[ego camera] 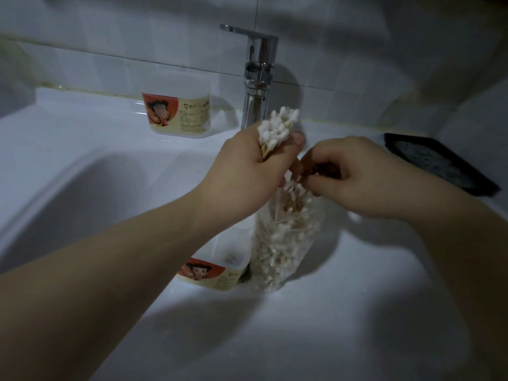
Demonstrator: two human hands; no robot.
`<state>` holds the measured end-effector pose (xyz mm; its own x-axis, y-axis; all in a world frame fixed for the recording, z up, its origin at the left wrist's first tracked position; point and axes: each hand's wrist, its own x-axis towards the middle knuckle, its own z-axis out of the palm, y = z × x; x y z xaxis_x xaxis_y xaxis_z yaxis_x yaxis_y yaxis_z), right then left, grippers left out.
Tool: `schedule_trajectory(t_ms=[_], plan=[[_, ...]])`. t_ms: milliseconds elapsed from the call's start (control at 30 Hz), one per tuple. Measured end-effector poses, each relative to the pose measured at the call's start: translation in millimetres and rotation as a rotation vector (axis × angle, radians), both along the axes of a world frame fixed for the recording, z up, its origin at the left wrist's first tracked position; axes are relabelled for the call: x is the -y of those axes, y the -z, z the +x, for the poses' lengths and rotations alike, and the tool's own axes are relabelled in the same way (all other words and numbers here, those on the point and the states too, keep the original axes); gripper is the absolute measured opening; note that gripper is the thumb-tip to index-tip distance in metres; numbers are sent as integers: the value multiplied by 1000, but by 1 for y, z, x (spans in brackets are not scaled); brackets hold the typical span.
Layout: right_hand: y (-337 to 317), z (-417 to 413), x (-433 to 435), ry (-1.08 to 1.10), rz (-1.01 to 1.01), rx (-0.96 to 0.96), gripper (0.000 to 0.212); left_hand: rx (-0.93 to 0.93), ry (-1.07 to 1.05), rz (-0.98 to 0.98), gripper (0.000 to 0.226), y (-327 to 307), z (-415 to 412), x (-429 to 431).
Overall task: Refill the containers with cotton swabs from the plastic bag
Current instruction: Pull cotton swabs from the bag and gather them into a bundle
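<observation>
Clutching a swab bundle, left hand hovers; right hand pinches bagged swabs.

left hand: forearm bare, entering from lower left; fingers and thumb curled round a bunch of cotton swabs, tips up
right hand: forearm bare, from lower right; palm down, fingers curled, pinching swabs at plastic bag mouth

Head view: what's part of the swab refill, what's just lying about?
Job: swabs in left hand; bag, right hand at its mouth; near container; far container.
Lying about: faucet; black tray; sink.
</observation>
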<state>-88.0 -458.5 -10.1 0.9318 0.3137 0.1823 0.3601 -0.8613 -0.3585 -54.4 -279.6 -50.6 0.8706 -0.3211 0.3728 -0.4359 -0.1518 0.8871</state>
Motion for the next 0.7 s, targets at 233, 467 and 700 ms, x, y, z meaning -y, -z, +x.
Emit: schedule_trajectory(t_ms=[233, 467, 700], plan=[[-1, -2, 1, 57, 198, -48, 20, 15, -88, 69, 26, 3, 3, -1], [-2, 6, 10, 145, 462, 5, 6, 33, -59, 122, 24, 7, 6, -2], [-1, 4, 4, 89, 600, -32, 25, 53, 21, 147, 10, 7, 3, -3]])
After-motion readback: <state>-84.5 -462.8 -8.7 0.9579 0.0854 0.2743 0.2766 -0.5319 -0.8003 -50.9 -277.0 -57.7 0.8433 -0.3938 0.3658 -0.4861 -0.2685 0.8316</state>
